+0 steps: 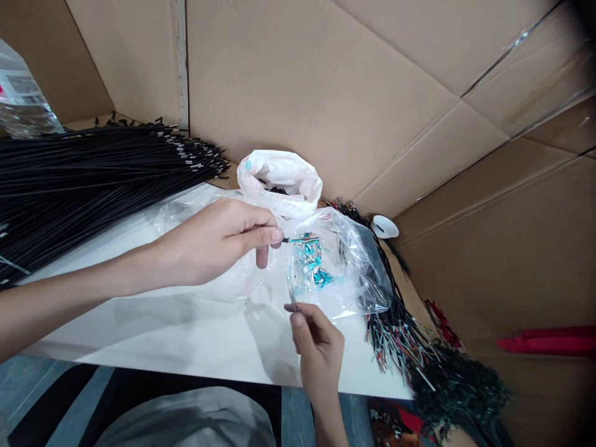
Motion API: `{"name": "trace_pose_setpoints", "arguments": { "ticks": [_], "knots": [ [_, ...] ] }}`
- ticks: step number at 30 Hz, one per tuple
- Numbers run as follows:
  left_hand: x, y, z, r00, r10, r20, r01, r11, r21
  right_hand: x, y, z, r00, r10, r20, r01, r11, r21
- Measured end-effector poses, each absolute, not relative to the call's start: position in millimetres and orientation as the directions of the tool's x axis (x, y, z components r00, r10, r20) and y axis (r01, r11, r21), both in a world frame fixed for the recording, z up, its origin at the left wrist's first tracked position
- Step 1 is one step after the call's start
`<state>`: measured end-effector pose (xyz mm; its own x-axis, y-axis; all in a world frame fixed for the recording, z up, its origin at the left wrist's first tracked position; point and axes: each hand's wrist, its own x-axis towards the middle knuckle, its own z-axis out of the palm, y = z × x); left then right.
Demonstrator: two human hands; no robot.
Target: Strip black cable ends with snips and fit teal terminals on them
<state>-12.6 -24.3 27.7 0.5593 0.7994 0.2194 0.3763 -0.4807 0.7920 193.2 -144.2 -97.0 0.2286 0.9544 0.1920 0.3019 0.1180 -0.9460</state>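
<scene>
Centre frame: the left hand (218, 242) pinches a thin black wire (298, 240) at its tip, grip pressed together, over the clear bag (344, 267) of teal parts. Below centre, the right hand (319, 351) pinches a small metal piece (293, 299), thumb against forefinger.

Risks, as judged:
- The small piece may slip from so light a pinch and vanish among the bag's folds.
- A forearm may sweep the wire bundle (93, 174) at upper left.

Writing: the bottle label (21, 87) at upper left is unreadable.
</scene>
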Motion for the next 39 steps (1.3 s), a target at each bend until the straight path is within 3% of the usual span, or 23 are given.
{"name": "trace_pose_setpoints", "arguments": {
  "ticks": [4, 7, 14, 21, 24, 29, 32, 36, 39],
  "knots": [
    [-10, -27, 25, 0.6, 0.783, 0.163, 0.352, -0.442, 0.825, 177, -124, -67, 0.506, 0.814, 0.286, 0.043, 0.307, -0.951],
    [-8, -26, 20, 0.621, 0.779, 0.088, 0.341, -0.369, 0.865, 169, -109, -39, 0.578, 0.74, 0.344, 0.001, 0.421, -0.907],
    [-7, -22, 11, 0.604, 0.788, 0.121, 0.366, -0.408, 0.836, 149, -86, -11, 0.522, 0.693, 0.497, 0.306, 0.391, -0.868],
    [-4, -25, 10, 0.531, 0.835, 0.141, 0.491, -0.439, 0.752, 139, -73, -30, 0.533, 0.629, 0.566, 0.383, 0.418, -0.824],
    [-5, -25, 11, 0.523, 0.845, 0.115, 0.52, -0.423, 0.742, 143, -72, -35, 0.453, 0.651, 0.608, 0.372, 0.482, -0.793],
    [-5, -25, 15, 0.517, 0.849, 0.11, 0.494, -0.401, 0.772, 155, -67, -39, 0.414, 0.798, 0.438, 0.169, 0.405, -0.899],
    [-4, -24, 16, 0.503, 0.859, 0.095, 0.48, -0.369, 0.796, 160, -69, -43, 0.429, 0.808, 0.403, 0.091, 0.405, -0.91],
    [-5, -24, 17, 0.495, 0.865, 0.089, 0.467, -0.351, 0.811, 161, -85, -50, 0.398, 0.801, 0.447, 0.068, 0.46, -0.885],
    [-5, -23, 17, 0.497, 0.863, 0.094, 0.445, -0.346, 0.826, 160, -95, -55, 0.362, 0.814, 0.454, 0.166, 0.423, -0.891]
  ]
}}
